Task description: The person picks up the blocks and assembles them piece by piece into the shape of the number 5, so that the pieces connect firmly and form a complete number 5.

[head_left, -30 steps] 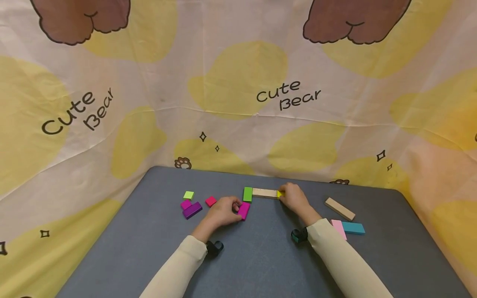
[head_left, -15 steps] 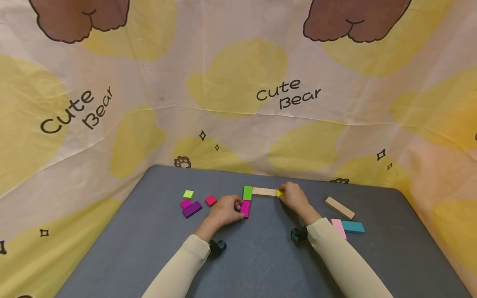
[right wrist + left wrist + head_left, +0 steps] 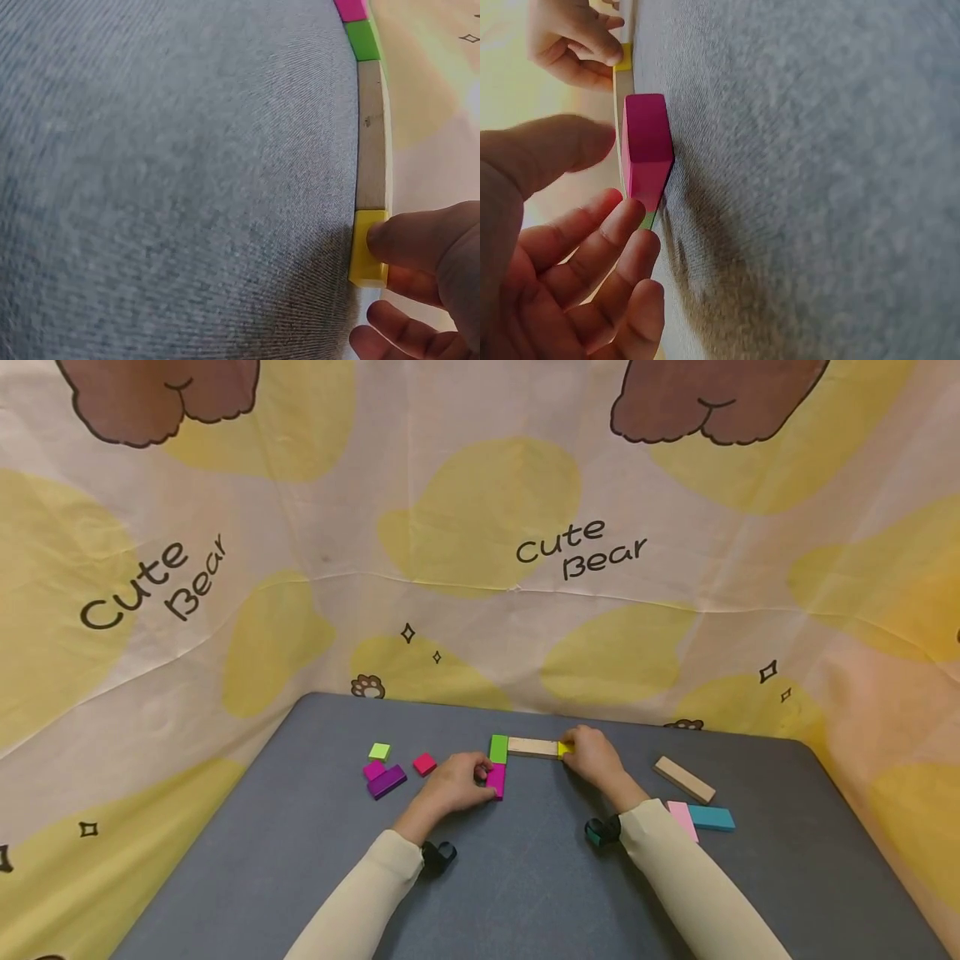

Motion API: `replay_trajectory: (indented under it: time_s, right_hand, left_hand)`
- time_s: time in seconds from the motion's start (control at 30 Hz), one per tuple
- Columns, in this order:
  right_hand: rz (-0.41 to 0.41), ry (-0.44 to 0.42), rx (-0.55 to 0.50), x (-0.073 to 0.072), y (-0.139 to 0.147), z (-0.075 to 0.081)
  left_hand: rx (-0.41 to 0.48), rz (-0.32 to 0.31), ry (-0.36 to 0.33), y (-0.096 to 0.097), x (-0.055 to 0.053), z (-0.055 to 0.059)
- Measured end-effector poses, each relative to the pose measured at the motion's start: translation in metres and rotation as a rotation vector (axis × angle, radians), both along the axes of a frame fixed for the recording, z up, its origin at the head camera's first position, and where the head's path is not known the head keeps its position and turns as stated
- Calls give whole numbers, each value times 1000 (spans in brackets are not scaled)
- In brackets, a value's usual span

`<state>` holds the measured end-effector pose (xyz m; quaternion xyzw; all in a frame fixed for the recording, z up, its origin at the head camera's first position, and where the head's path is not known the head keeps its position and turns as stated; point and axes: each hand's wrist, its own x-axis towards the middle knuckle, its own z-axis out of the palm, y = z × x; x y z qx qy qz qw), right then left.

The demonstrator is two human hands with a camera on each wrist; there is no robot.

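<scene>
A magenta block (image 3: 497,782) lies with its far end against the green block (image 3: 498,749). My left hand (image 3: 456,782) is at its left side, fingers relaxed; in the left wrist view the thumb (image 3: 585,146) stands slightly apart from the magenta block (image 3: 647,135), while a fingertip touches or nearly touches its side. From the green block a plain wooden block (image 3: 533,748) runs right to a yellow block (image 3: 563,750). My right hand (image 3: 595,760) pinches that yellow block (image 3: 367,247), thumb on its face; the fingers behind are partly hidden.
Left on the grey table (image 3: 480,885) lie a lime block (image 3: 380,752), a small magenta block (image 3: 373,770), a purple block (image 3: 387,783) and a red block (image 3: 424,765). At right are another wooden block (image 3: 684,779), a pink block (image 3: 682,821) and a teal block (image 3: 712,818). A printed cloth backs the table.
My left hand has shifted slightly right with the magenta block, which has straightened into line with the green block. Its fingers now look looser. The right hand has stayed at the yellow block.
</scene>
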<state>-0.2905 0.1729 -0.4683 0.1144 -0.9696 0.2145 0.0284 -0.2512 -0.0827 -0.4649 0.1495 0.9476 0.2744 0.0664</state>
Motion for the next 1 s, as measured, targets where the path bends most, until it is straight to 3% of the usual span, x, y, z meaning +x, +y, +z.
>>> replay_trajectory:
  time_s: [0.47,1.0]
  right_hand:
    - [22,20,-3,2,1,-1]
    - [5,54,18,4,0,-1]
  left_hand:
    - [-23,-10,0,-2,-3,1]
    - [-27,15,-53,2,-7,2]
